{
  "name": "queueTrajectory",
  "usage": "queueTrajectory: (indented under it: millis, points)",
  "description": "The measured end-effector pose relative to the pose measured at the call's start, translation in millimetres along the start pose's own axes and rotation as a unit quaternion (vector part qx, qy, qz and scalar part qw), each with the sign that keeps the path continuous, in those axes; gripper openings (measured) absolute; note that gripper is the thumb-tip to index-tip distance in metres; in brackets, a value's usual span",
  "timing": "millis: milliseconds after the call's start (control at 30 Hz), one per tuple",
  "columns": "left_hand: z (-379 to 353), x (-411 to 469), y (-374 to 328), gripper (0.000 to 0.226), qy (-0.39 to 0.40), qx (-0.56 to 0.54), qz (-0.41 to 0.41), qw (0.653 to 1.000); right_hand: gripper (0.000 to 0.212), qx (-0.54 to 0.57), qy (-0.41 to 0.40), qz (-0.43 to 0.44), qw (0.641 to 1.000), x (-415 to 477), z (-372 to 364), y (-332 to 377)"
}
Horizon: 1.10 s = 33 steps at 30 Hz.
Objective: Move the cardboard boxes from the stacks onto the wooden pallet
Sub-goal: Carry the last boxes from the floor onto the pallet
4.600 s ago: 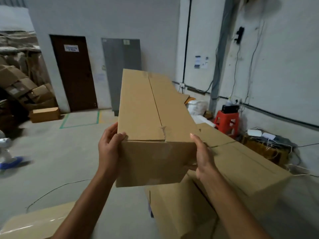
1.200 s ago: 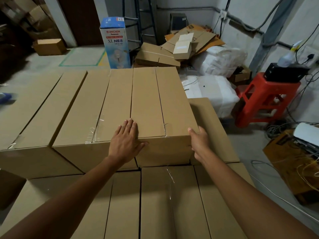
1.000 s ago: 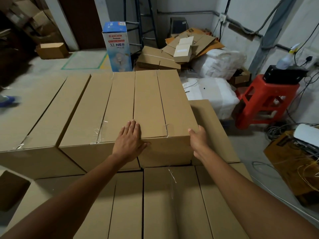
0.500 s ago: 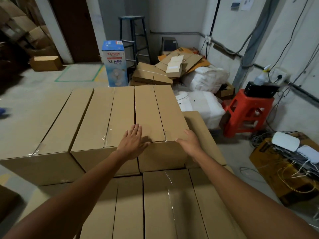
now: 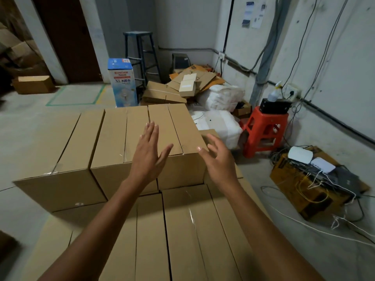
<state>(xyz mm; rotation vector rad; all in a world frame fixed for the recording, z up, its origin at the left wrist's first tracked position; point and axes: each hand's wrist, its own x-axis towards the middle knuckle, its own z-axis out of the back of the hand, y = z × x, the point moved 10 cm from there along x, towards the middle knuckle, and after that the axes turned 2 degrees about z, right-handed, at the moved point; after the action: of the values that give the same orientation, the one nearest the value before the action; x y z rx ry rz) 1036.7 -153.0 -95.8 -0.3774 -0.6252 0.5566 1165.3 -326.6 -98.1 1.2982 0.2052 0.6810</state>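
Observation:
Three long brown cardboard boxes lie side by side on a lower layer of boxes (image 5: 182, 236). The rightmost upper box (image 5: 172, 126) sits flush against the middle box (image 5: 115, 138), with the left box (image 5: 58, 155) beside that. My left hand (image 5: 148, 155) hovers just above the near end of the rightmost box, fingers straight and spread, holding nothing. My right hand (image 5: 218, 159) is off the box's near right corner, fingers loosely spread and empty. The wooden pallet is hidden under the boxes.
A red plastic stool (image 5: 263, 130) with a black device stands to the right. Cables and white devices lie on a yellow-brown crate (image 5: 312, 179). Behind the stack are a blue-and-white fan carton (image 5: 121, 82), flattened cardboard (image 5: 182, 86), white sacks (image 5: 221, 118) and a blue metal stool (image 5: 140, 55).
The box carried earlier now rests in the upper row. Both hands have let go of its near end and lifted away; the view has tilted up.

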Motion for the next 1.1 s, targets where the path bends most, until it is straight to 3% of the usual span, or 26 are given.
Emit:
queueTrajectory:
  millis: [233,567,833,1100]
  points:
    - [71,-111,-49,0.077,-0.084,-0.106,0.018,0.991,0.053,0.081,-0.036,0.050,0.995,-112,47,41]
    - [131,-316,-53,0.067,-0.109,-0.071,0.137,0.982,0.062,0.098,0.060,0.071,0.991,-271,39,46]
    - [235,-456,4,0.057,-0.182,-0.005,0.235,0.955,0.065,0.114,0.196,0.052,0.973,-373,-58,71]
    - [354,-584,117,0.062,-0.222,0.048,0.318,0.920,0.056,0.123,0.316,0.059,0.939,-479,-233,129]
